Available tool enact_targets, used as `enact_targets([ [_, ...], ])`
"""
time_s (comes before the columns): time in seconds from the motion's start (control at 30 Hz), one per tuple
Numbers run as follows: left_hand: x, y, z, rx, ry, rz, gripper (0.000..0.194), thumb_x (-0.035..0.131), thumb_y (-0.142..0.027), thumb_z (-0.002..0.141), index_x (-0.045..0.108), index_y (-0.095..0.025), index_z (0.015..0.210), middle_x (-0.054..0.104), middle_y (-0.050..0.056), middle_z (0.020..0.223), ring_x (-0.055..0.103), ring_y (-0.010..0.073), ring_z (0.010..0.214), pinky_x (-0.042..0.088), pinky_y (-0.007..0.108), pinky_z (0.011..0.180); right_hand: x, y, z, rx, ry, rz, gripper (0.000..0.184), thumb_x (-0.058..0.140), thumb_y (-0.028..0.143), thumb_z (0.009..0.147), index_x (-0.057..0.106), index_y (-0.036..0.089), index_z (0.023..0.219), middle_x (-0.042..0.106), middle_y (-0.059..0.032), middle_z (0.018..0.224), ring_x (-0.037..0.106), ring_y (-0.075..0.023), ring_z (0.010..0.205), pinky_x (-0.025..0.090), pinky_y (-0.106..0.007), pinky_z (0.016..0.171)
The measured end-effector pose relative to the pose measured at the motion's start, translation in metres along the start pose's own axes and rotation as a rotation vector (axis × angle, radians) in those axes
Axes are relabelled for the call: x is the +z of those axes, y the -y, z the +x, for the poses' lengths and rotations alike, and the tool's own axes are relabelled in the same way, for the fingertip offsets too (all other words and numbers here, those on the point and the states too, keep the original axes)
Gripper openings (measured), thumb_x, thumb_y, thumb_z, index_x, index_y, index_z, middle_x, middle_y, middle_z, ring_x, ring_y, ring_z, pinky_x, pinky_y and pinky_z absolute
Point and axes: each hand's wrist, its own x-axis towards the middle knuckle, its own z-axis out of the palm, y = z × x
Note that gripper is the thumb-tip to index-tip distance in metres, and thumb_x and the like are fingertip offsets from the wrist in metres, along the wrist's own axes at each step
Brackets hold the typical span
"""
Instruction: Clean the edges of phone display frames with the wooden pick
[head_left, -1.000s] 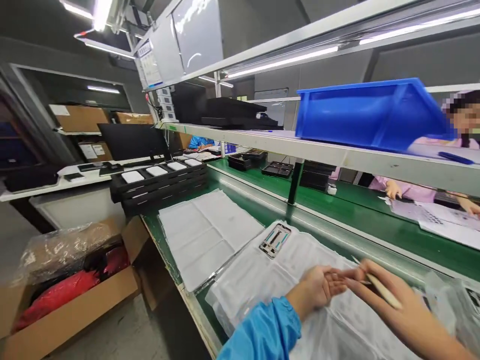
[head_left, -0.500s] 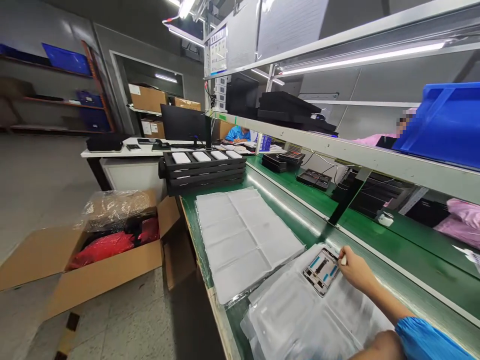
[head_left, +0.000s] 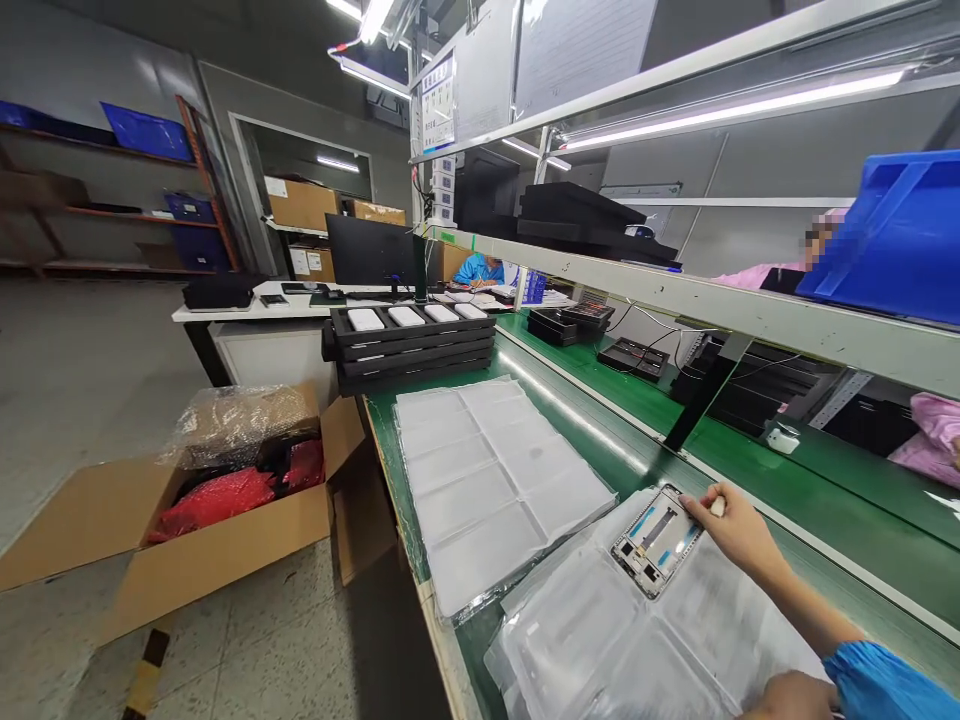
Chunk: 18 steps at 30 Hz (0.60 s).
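A phone frame [head_left: 654, 555] with blue strips and a dark ribbon lies at a slant over the white plastic sheeting [head_left: 592, 630]. My right hand [head_left: 739, 535] has thumb and fingertips on the frame's upper right edge. A small pale piece [head_left: 718, 507], perhaps the end of a tool, sticks out from its curled fingers. At the bottom edge, my left hand [head_left: 795, 695] is partly cut off, near the right arm's blue cuff; its fingers are hidden. Beyond the frame, a creased white sheet pad [head_left: 495, 480] lies flat on the green bench [head_left: 472, 650].
Stacked black trays [head_left: 416, 365] with white boxes stand at the bench's far end. An open carton [head_left: 232, 540] with red packets is on the floor left. A metal shelf [head_left: 787, 325] with a blue bin [head_left: 892, 240] spans the right. Two other people are partly visible.
My right fingers have shifted onto the phone frame's edge, and the pale piece now sits back in the hand. The frame has moved slightly right. The view has also shifted a little.
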Motion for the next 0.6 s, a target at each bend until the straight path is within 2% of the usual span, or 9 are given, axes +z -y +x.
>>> enact_targets([
  [0.03, 0.004, 0.006, 0.001, -0.018, 0.021, 0.127, 0.072, 0.031, -0.045, 0.08, 0.043, -0.008, 0.141, 0.059, 0.039, 0.098, 0.063, 0.0394, 0.106, 0.033, 0.06, 0.092, -0.005, 0.003, -0.001, -0.018, 0.017, 0.053, 0.04, 0.055, 0.061, 0.065, 0.038, 0.026, 0.071, 0.063, -0.0018, 0.063, 0.053, -0.0185, 0.052, 0.04, -0.031, 0.051],
  [0.1, 0.012, 0.015, -0.007, -0.045, 0.142, 0.489, 0.057, 0.036, -0.028, 0.081, 0.055, -0.004, 0.129, 0.058, 0.041, 0.107, 0.062, 0.0348, 0.111, 0.03, 0.053, 0.101, -0.017, 0.009, -0.005, -0.055, 0.055, 0.161, 0.043, 0.055, 0.063, 0.064, 0.037, 0.025, 0.072, 0.069, -0.0035, 0.075, 0.05, -0.0144, 0.049, 0.04, -0.029, 0.048],
  [0.17, 0.021, 0.018, -0.023, -0.056, 0.267, 0.754, 0.04, 0.041, -0.02, 0.08, 0.068, -0.011, 0.109, 0.058, 0.036, 0.117, 0.062, 0.0306, 0.113, 0.031, 0.047, 0.104, -0.035, 0.012, -0.012, -0.082, 0.07, 0.245, 0.044, 0.058, 0.062, 0.061, 0.037, 0.025, 0.071, 0.071, -0.0047, 0.085, 0.049, -0.012, 0.049, 0.043, -0.028, 0.047],
  [0.2, 0.026, 0.019, -0.031, -0.036, 0.258, 0.797, 0.032, 0.044, -0.02, 0.08, 0.071, -0.014, 0.097, 0.061, 0.033, 0.115, 0.064, 0.0295, 0.109, 0.033, 0.044, 0.103, -0.047, 0.011, -0.017, -0.089, 0.064, 0.268, 0.044, 0.06, 0.061, 0.06, 0.038, 0.025, 0.071, 0.071, -0.005, 0.087, 0.05, -0.0116, 0.049, 0.045, -0.028, 0.047],
  [0.27, 0.038, 0.022, -0.044, 0.033, 0.099, 0.804, 0.02, 0.051, -0.022, 0.079, 0.07, -0.015, 0.079, 0.067, 0.025, 0.097, 0.069, 0.0272, 0.089, 0.038, 0.043, 0.099, -0.073, 0.003, -0.029, -0.069, 0.023, 0.307, 0.04, 0.064, 0.054, 0.058, 0.041, 0.024, 0.069, 0.072, -0.0057, 0.087, 0.053, -0.0125, 0.051, 0.048, -0.029, 0.048],
  [0.33, 0.049, 0.027, -0.051, 0.081, -0.052, 0.788, 0.013, 0.059, -0.023, 0.076, 0.067, -0.012, 0.073, 0.067, 0.017, 0.08, 0.068, 0.0241, 0.073, 0.043, 0.04, 0.092, -0.099, -0.015, -0.045, 0.026, -0.037, 0.389, 0.035, 0.068, 0.046, 0.055, 0.043, 0.024, 0.066, 0.073, -0.0073, 0.088, 0.058, -0.0154, 0.055, 0.052, -0.03, 0.049],
  [0.37, 0.053, 0.029, -0.053, 0.098, -0.079, 0.776, 0.011, 0.062, -0.022, 0.074, 0.067, -0.011, 0.073, 0.067, 0.015, 0.077, 0.067, 0.0234, 0.07, 0.044, 0.038, 0.089, -0.112, -0.027, -0.055, 0.101, -0.065, 0.444, 0.032, 0.07, 0.041, 0.053, 0.045, 0.024, 0.064, 0.073, -0.0083, 0.089, 0.06, -0.0172, 0.057, 0.054, -0.031, 0.049],
  [0.47, 0.059, 0.036, -0.056, 0.163, -0.018, 0.724, 0.012, 0.066, -0.015, 0.069, 0.068, -0.01, 0.08, 0.07, 0.015, 0.08, 0.069, 0.0236, 0.075, 0.046, 0.035, 0.085, -0.141, -0.067, -0.086, 0.32, -0.108, 0.583, 0.026, 0.073, 0.034, 0.049, 0.051, 0.024, 0.058, 0.074, -0.0097, 0.083, 0.064, -0.0211, 0.06, 0.059, -0.033, 0.054],
  [0.6, 0.057, 0.038, -0.057, 0.254, 0.028, 0.739, 0.012, 0.066, -0.008, 0.068, 0.068, -0.01, 0.08, 0.072, 0.014, 0.088, 0.069, 0.0225, 0.083, 0.047, 0.033, 0.087, -0.152, -0.113, -0.12, 0.397, -0.178, 0.669, 0.02, 0.071, 0.033, 0.049, 0.052, 0.025, 0.05, 0.069, -0.0079, 0.067, 0.064, -0.0227, 0.057, 0.061, -0.035, 0.055],
])
